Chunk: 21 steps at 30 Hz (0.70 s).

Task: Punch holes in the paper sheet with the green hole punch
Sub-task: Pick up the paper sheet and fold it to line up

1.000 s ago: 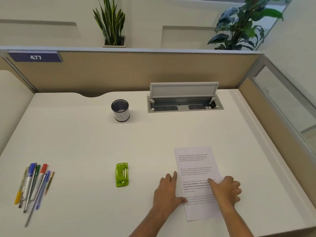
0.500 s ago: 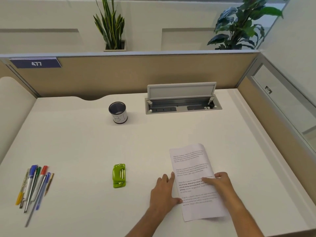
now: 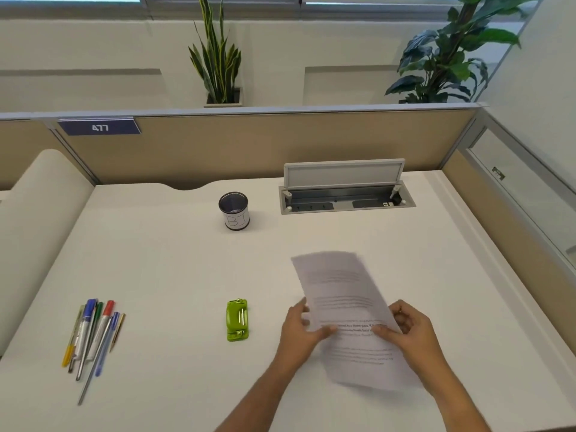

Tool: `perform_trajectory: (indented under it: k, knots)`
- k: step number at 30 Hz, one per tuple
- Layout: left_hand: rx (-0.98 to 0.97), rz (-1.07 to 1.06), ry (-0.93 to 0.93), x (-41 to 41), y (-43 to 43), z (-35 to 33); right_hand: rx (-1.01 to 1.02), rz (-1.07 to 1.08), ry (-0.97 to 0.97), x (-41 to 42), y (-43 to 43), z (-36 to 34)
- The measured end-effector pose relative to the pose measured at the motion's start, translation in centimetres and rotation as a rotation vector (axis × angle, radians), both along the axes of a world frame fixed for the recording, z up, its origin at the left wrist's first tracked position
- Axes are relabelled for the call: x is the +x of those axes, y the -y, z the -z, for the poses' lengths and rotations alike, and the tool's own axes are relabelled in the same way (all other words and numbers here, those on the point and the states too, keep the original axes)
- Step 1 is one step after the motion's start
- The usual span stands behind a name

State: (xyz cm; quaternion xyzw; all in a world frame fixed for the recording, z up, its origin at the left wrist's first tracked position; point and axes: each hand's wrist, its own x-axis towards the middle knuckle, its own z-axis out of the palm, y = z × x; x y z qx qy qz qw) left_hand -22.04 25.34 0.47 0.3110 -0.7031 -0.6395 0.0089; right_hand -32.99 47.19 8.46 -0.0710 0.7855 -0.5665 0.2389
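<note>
A printed paper sheet (image 3: 339,285) is lifted off the white desk, tilted and blurred. My left hand (image 3: 300,330) pinches its left edge, thumb on top. My right hand (image 3: 411,330) grips its right edge, thumb across the text. The green hole punch (image 3: 237,319) lies flat on the desk to the left of my left hand, a short gap away and untouched.
A bundle of pens and markers (image 3: 92,333) lies at the front left. A dark pen cup (image 3: 234,210) stands at mid-back. An open cable tray (image 3: 346,199) with raised lid sits at the back right. Partition walls (image 3: 249,145) bound the desk.
Both hands went from resting flat on the sheet to gripping its side edges. The sheet has risen off the desk and tilted left. The punch has not moved.
</note>
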Motion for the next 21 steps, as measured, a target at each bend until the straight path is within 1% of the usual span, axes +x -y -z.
perform_trajectory:
  k: [2, 3, 5, 9, 12, 14, 16, 18, 21]
  knots:
    - [0.224, -0.06, -0.121, 0.3, 1.6, -2.3, -0.108, 0.064, 0.026, 0.9, 0.9, -0.4]
    - [0.277, -0.065, -0.17, 0.6, 2.3, -3.7, -0.148, 0.088, 0.046, 1.3, 1.4, -0.6]
    - [0.314, -0.063, -0.236, 1.1, 3.5, -6.3, -0.192, 0.106, 0.06, 2.1, 2.6, -1.2]
    - [0.249, -0.074, -0.299, 1.4, 4.7, -9.9, -0.26, 0.136, 0.012, 2.6, 4.4, -2.1]
    - [0.155, -0.041, -0.333, 1.4, 5.1, -10.8, -0.295, 0.177, -0.027, 2.5, 5.4, -2.9]
    - [0.115, 0.017, -0.346, 1.8, 5.0, -10.6, -0.333, 0.108, -0.021, 2.8, 5.9, -3.1]
    - [0.061, 0.038, -0.327, 2.5, 4.8, -9.8, -0.308, 0.077, -0.017, 3.3, 6.3, -2.0]
    - [0.013, 0.028, -0.275, 3.1, 4.6, -8.5, -0.235, 0.133, 0.01, 3.8, 6.6, -0.2]
    - [0.028, -0.002, -0.219, 3.6, 3.6, -6.7, -0.197, 0.176, 0.108, 4.6, 6.7, 2.4]
